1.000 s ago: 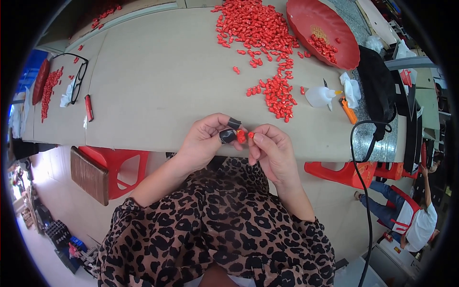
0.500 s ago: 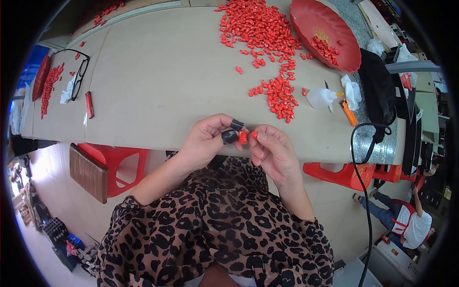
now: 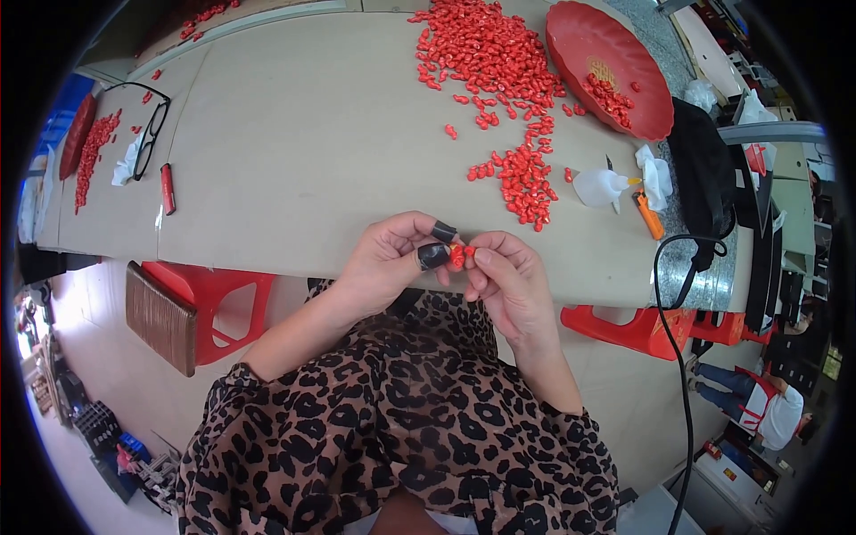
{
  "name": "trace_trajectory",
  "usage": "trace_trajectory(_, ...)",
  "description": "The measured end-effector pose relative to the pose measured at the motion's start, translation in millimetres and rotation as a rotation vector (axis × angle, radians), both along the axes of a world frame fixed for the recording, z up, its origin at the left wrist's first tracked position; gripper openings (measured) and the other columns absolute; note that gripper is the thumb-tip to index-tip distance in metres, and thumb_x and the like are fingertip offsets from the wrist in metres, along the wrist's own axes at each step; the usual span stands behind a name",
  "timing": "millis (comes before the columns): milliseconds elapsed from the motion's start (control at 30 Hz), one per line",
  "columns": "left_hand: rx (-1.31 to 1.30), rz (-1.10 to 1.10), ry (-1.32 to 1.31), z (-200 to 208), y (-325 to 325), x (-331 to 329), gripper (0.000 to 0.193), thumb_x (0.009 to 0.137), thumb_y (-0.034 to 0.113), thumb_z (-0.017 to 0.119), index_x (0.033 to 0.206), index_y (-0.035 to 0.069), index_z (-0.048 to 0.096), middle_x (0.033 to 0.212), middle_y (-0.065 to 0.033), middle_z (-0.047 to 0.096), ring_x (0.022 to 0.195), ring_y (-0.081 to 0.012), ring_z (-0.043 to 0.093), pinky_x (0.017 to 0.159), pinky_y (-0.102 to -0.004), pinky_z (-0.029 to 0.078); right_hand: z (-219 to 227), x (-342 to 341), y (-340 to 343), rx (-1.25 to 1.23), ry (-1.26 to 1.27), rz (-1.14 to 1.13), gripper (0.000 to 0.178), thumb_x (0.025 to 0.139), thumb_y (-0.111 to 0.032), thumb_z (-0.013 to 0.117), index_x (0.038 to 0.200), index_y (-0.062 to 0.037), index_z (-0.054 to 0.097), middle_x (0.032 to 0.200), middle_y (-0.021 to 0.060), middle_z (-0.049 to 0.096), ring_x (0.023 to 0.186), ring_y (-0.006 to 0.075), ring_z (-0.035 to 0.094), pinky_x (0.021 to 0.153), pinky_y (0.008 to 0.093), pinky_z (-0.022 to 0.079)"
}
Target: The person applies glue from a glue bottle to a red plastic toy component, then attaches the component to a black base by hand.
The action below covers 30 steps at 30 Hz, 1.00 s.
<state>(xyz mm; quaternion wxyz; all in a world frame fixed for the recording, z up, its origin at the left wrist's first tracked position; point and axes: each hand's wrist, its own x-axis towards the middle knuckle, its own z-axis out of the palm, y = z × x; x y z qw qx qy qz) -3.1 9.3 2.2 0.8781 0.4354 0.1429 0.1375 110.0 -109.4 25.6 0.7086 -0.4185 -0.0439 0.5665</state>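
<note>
The left hand (image 3: 383,259), with black tape wrapping its thumb and forefinger, is pinching a red peanut-shaped piece (image 3: 457,257) between those two tips; the right hand (image 3: 513,281) is pinching a smaller red piece (image 3: 471,251) between thumb and forefinger, just at the first one's 3 o'clock; whether the two are touching is too small to tell. Both are sitting over the near edge of the beige table (image 3: 294,169), in front of the person's torso.

The step in hand, as I judge it, is lining up these two pieces; the next move seems to be calling for a steady left pinch and a fine, light adjustment from the right fingertips.

From the hands, a small heap of red peanut-shaped pieces (image 3: 526,183) is lying between 1 and 2 o'clock; a larger pile (image 3: 486,49) is spreading at 12 o'clock; a scalloped red plate (image 3: 571,40), holding more of them, is standing at 1 o'clock; a white squeeze bottle (image 3: 596,187) with a yellow tip is lying at 2 o'clock, an orange-handled tool (image 3: 648,217) near it toward 3; black-framed eyeglasses (image 3: 152,143) are resting near 10 o'clock.
</note>
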Motion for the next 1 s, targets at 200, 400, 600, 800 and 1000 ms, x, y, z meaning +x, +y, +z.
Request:
trace_trajectory(200,0.081,0.057,0.050,3.9,-5.0,-0.2,0.013,0.079,-0.004,0.047,0.090,-0.001,0.052,0.082,-0.0054,0.058,0.070,-0.0096,0.055,0.065,-0.0212,0.045,-1.9,-3.7,-3.8,0.011,-0.248,-0.053,0.010,0.079,-0.003,0.053,0.086,0.0038,0.052,0.073,0.0065,0.056,0.056,0.0071,0.051,0.049,0.0212,0.048)
trace_trajectory(400,0.137,0.065,0.088,4.8,-6.8,-0.3,0.013,0.080,-0.003,0.046,0.090,-0.001,0.052,0.082,-0.0045,0.057,0.071,-0.0087,0.055,0.066,-0.0203,0.044,-2.5,-8.2,-4.1,-0.007,-0.416,-0.059,0.012,0.080,-0.003,0.052,0.088,0.0051,0.051,0.077,0.0087,0.057,0.058,0.0072,0.052,0.053,0.0198,0.047)
trace_trajectory(600,0.170,0.051,0.065,1.8,-7.3,-1.5,0.012,0.080,-0.002,0.047,0.091,-0.001,0.053,0.082,-0.0040,0.056,0.073,-0.0085,0.054,0.066,-0.0198,0.044,0.7,-8.4,-4.2,-0.007,-0.536,-0.036,0.011,0.080,-0.003,0.051,0.089,0.0050,0.051,0.080,0.0089,0.057,0.062,0.0078,0.053,0.054,0.0193,0.047)
trace_trajectory(800,0.227,0.076,0.011,-0.5,-9.6,-2.2,0.012,0.078,-0.006,0.049,0.088,-0.002,0.052,0.092,-0.0093,0.054,0.077,-0.0133,0.055,0.072,-0.0244,0.045,3.5,-6.3,-5.4,-0.050,-0.574,0.018,0.011,0.080,-0.002,0.050,0.089,0.0047,0.051,0.082,0.0089,0.057,0.066,0.0087,0.055,0.056,0.0189,0.047)
trace_trajectory(1000,0.113,0.128,0.031,2.9,-12.9,-1.6,0.013,0.077,-0.007,0.048,0.089,-0.002,0.052,0.093,-0.0099,0.054,0.083,-0.0150,0.055,0.076,-0.0254,0.045,2.1,-3.9,-7.4,-0.049,-0.631,0.043,0.011,0.080,0.000,0.050,0.089,0.0045,0.052,0.086,0.0083,0.055,0.067,0.0090,0.055,0.057,0.0194,0.048)
